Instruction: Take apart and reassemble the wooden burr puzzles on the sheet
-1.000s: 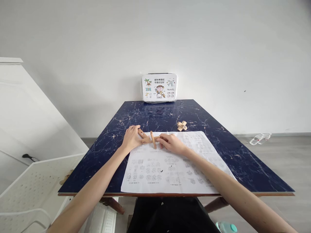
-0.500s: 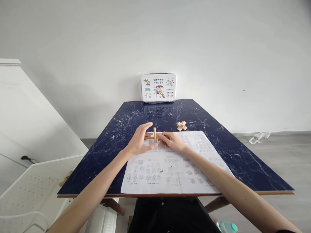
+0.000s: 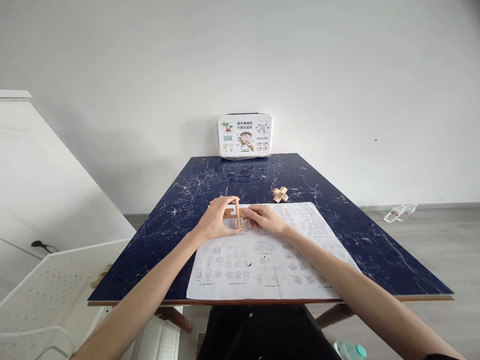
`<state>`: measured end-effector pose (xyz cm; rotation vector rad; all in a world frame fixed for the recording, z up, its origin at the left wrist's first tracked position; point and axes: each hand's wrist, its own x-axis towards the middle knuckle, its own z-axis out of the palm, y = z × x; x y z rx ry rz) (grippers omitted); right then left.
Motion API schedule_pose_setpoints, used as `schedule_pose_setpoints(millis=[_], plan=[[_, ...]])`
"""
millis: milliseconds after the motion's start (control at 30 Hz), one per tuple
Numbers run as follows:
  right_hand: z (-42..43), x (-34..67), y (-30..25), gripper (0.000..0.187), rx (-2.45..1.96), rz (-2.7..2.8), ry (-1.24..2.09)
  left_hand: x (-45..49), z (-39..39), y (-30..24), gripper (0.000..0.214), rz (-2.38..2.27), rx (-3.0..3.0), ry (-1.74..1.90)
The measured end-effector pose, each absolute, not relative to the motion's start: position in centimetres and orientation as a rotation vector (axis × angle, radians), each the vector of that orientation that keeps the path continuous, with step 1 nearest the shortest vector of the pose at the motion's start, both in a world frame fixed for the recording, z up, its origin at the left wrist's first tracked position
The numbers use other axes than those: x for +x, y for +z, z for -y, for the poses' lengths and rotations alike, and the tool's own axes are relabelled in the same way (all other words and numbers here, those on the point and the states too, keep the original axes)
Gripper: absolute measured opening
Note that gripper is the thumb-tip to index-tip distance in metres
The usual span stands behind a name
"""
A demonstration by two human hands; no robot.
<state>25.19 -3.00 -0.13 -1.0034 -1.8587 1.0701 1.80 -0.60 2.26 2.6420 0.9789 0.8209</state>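
Two bare hands, one person, at a dark-blue marbled table [image 3: 157, 240]. Left hand [image 3: 219, 217]: thumb toward six o'clock, fingertips toward twelve, clamped on the ends of a slim wooden stick [image 3: 237, 214]. Right hand [image 3: 264, 219]: thumb and fingers pinched on a notched wooden bar [image 3: 228, 214], which runs toward nine o'clock, crosswise to the stick; whether the two touch, I cannot tell. Both pieces: over the twelve o'clock edge of one printed sheet [image 3: 225, 290]. One wooden burr-puzzle cross [image 3: 280, 194]: on the tabletop, two o'clock from the bar, just beyond the sheet. One white cartoon-printed case [image 3: 245, 136]: twelve o'clock, upright. One teal-capped bottle [image 3: 350, 350]: five o'clock, below table level.
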Motion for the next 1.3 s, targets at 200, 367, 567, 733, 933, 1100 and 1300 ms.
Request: schedule_pose_setpoints(millis=[200, 367, 567, 733, 933, 1100, 1300], plan=[[2.5, 26.5, -0.2, 0.05, -1.011, 1.777, 1.094, 1.1, 0.1, 2.3, 0.083, -0.971, 2.644, 0.888], [2.1, 27.2, -0.2, 0.051, -1.028, 1.778, 1.089, 0.8, -0.4, 2.1, 0.084, -0.97, 2.636, 0.91], [2.4, 27.1, 0.2, 0.05, -1.031, 1.785, 1.071, 0.8, -0.6, 1.9, 0.084, -0.992, 2.636, 0.909], [2.2, 27.1, 0.0, 0.05, -1.016, 1.757, 1.068, 0.8, -0.4, 2.2, 0.082, -0.979, 2.628, 0.906], [2.1, 27.3, 0.0, 0.049, -1.006, 1.747, 1.062, 0.9, -0.5, 2.2, 0.081, -0.998, 2.626, 0.962], [2.1, 27.4, 0.2, 0.047, -1.007, 1.735, 1.067, 0.8, -0.7, 2.0, 0.082, -0.986, 2.638, 0.955], [1.9, 27.7, 0.1, 0.047, -1.0, 1.698, 1.09, 0.4, -1.1, 1.8, 0.081, -1.001, 2.623, 0.992]])
